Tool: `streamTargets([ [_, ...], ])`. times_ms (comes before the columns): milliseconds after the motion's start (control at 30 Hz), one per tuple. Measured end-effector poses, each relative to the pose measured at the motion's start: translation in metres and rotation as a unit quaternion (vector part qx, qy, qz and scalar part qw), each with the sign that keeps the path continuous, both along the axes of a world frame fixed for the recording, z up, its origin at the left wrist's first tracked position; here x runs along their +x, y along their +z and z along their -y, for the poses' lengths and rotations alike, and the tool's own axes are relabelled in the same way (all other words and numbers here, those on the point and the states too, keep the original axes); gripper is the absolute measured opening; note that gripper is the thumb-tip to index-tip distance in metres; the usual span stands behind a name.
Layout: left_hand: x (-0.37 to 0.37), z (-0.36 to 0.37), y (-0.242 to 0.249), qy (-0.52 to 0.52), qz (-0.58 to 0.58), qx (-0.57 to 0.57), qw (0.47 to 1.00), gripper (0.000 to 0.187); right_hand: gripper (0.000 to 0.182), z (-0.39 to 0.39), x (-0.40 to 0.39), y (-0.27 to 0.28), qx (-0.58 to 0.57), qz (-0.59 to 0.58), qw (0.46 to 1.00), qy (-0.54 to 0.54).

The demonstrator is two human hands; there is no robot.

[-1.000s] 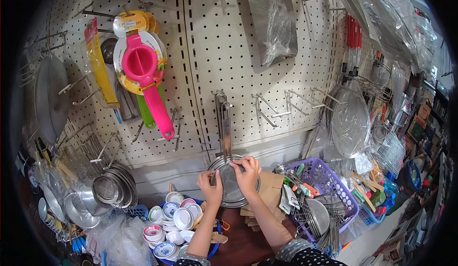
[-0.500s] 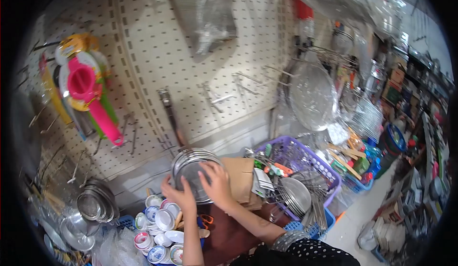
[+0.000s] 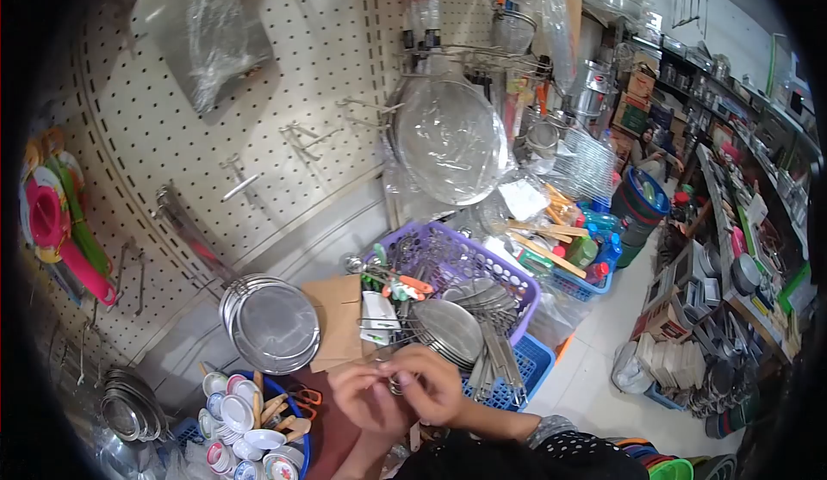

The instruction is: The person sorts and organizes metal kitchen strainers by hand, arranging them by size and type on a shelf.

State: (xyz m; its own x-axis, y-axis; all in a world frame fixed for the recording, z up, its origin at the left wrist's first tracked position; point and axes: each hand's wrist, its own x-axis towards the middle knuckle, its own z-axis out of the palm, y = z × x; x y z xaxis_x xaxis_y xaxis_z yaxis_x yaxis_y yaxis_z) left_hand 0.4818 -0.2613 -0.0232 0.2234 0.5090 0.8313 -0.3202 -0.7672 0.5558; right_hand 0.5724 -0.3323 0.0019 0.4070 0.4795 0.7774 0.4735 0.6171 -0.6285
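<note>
Your fingers are curled inward, the tips of your left hand and right hand drawn close together, nearly meeting; whether they are fully closed on anything, you cannot tell. A small, shiny metallic bit shows between your hands — too small and too covered to identify, or to say which hand has it, if either. Just beyond your fingers lie white-and-green packaged cards and a stack of round grey metal strainers, its face tilted up, in the purple plastic basket. Orange-handled tools lie there too, near the cards. A blue plastic basket sits beside the purple one, toward you. To the left of the cards is a flat piece of brown cardboard, and left of that, a set of round, fine-mesh metal sieves faces you, well apart from your hands. Nearer you, on the reddish-brown bench, are the orange scissor-like handles — beside them, a blue plastic basin holds small white bowls and wooden-handled pieces.
</note>
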Motion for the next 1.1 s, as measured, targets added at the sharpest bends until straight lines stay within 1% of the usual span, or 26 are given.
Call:
streamTargets([
  [33, 0.008, 0.01, -0.007, -0.023, -0.025, 0.013, 0.999, 0.023, 0.019, 0.011, 0.014, -0.006, -0.022, -0.004, 0.999, -0.025],
  [100, 0.025, 0.023, -0.009, -0.054, -0.111, 0.056, 0.991, 0.028, 0.017, 0.031, 0.042, -0.021, -0.066, -0.034, 0.992, -0.101],
  [133, 0.04, 0.03, -0.017, -0.06, -0.117, 0.039, 0.991, 0.025, 0.017, 0.039, 0.057, -0.032, -0.094, -0.062, 0.984, -0.138],
  [167, 0.051, 0.036, -0.021, -0.063, -0.135, 0.033, 0.988, 0.025, 0.016, 0.046, 0.072, -0.043, -0.122, -0.089, 0.973, -0.173],
  [233, 0.076, 0.039, -0.025, -0.026, -0.223, 0.086, 0.971, 0.024, 0.015, 0.064, 0.099, -0.052, -0.198, -0.106, 0.951, -0.214],
  [267, 0.087, 0.041, -0.033, 0.0, -0.271, 0.085, 0.959, 0.02, 0.015, 0.073, 0.113, -0.059, -0.246, -0.089, 0.937, -0.23],
  [300, 0.096, 0.041, -0.043, 0.002, -0.311, 0.11, 0.944, 0.019, 0.016, 0.081, 0.126, -0.071, -0.294, -0.072, 0.921, -0.245],
  [367, 0.109, 0.038, -0.065, 0.004, -0.386, 0.159, 0.908, 0.016, 0.016, 0.095, 0.148, -0.101, -0.356, 0.007, 0.897, -0.261],
  [400, 0.115, 0.038, -0.079, 0.002, -0.416, 0.173, 0.893, 0.019, 0.017, 0.1, 0.157, -0.112, -0.385, 0.047, 0.881, -0.269],
  [500, 0.128, 0.036, -0.105, -0.013, -0.463, 0.234, 0.855, 0.023, 0.018, 0.106, 0.175, -0.13, -0.406, 0.099, 0.873, -0.251],
  [533, 0.133, 0.035, -0.111, -0.006, -0.478, 0.262, 0.838, 0.026, 0.019, 0.105, 0.181, -0.134, -0.43, 0.105, 0.864, -0.239],
  [633, 0.151, 0.034, -0.119, -0.025, -0.466, 0.288, 0.836, 0.024, 0.02, 0.097, 0.195, -0.15, -0.413, 0.166, 0.862, -0.245],
  [733, 0.163, 0.032, -0.122, -0.035, -0.455, 0.321, 0.83, 0.023, 0.025, 0.09, 0.207, -0.16, -0.446, 0.207, 0.841, -0.225],
  [833, 0.17, 0.028, -0.128, -0.056, -0.477, 0.358, 0.801, 0.019, 0.029, 0.086, 0.218, -0.164, -0.48, 0.195, 0.831, -0.204],
  [933, 0.174, 0.025, -0.123, -0.079, -0.46, 0.369, 0.804, 0.016, 0.027, 0.085, 0.226, -0.168, -0.483, 0.226, 0.825, -0.187],
  [1033, 0.177, 0.02, -0.107, -0.13, -0.506, 0.359, 0.774, 0.022, 0.028, 0.085, 0.229, -0.17, -0.495, 0.219, 0.825, -0.163],
  [1100, 0.179, 0.016, -0.108, -0.135, -0.468, 0.36, 0.796, 0.018, 0.028, 0.084, 0.233, -0.166, -0.498, 0.218, 0.826, -0.15],
])
